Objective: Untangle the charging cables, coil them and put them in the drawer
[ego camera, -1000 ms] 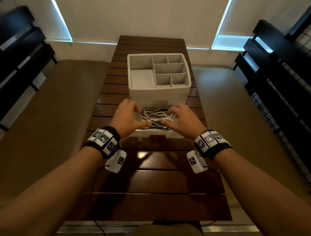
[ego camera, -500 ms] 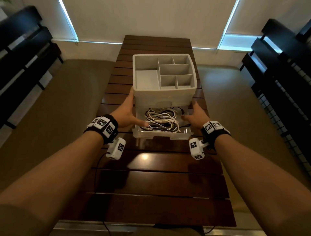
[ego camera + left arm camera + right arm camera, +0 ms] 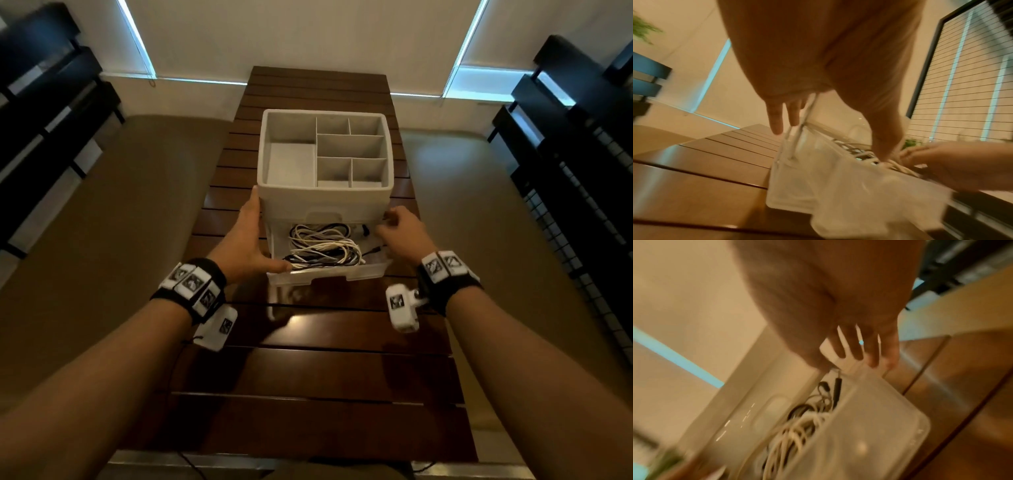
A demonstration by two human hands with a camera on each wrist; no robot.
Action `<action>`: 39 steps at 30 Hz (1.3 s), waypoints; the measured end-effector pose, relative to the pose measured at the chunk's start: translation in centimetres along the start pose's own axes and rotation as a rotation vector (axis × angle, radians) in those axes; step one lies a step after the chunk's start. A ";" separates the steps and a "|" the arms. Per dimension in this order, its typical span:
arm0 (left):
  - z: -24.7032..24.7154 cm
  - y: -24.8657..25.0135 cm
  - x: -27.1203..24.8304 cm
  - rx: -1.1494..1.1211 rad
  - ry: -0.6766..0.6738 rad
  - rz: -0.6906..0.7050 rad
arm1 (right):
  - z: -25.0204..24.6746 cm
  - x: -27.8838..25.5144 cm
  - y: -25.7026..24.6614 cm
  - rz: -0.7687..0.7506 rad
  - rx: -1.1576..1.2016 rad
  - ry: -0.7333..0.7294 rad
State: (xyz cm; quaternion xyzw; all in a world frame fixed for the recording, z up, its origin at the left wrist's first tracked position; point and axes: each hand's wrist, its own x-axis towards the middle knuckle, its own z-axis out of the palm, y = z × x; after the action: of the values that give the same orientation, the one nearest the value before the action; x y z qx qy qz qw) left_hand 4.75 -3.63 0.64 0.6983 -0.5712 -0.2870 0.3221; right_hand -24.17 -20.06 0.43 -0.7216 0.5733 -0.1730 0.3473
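A white organizer (image 3: 323, 204) with open top compartments stands on the slatted wooden table (image 3: 318, 370). Its clear bottom drawer (image 3: 329, 274) is pulled out toward me. White and black charging cables (image 3: 325, 246) lie bundled inside it. My left hand (image 3: 245, 240) lies flat against the organizer's left side, fingers (image 3: 777, 116) straight, thumb on the drawer's front left corner. My right hand (image 3: 400, 233) is at the organizer's right front corner, fingers (image 3: 872, 353) spread against the white wall. The wrist views are blurred; the cables (image 3: 797, 431) show in the drawer (image 3: 869, 418).
Tan cushioned benches (image 3: 102, 222) run along both sides of the table. Black slatted racks (image 3: 582, 171) stand at the far left and far right. A pale wall with bright window strips closes the far end. Bare tabletop lies between me and the drawer.
Both hands have left the cables in the drawer and moved outward and forward to the organizer's sides. The cables stay in the drawer.
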 end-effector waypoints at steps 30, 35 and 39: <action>-1.7 -1.2 3.6 0.006 -0.242 -0.076 | 1.7 -3.5 2.4 -0.193 0.195 -0.259; -1.5 -1.4 4.1 -0.016 -0.302 -0.048 | 1.9 -2.0 1.9 -0.190 0.279 -0.296; -1.0 -1.2 4.0 0.043 -0.223 -0.019 | 2.0 -1.9 1.7 -0.149 0.322 -0.232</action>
State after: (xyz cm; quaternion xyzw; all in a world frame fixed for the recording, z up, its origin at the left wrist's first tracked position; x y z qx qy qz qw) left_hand 7.01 -7.24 0.17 0.6742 -0.6028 -0.3537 0.2388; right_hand -24.60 -17.84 -1.83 -0.7125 0.4394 -0.2035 0.5078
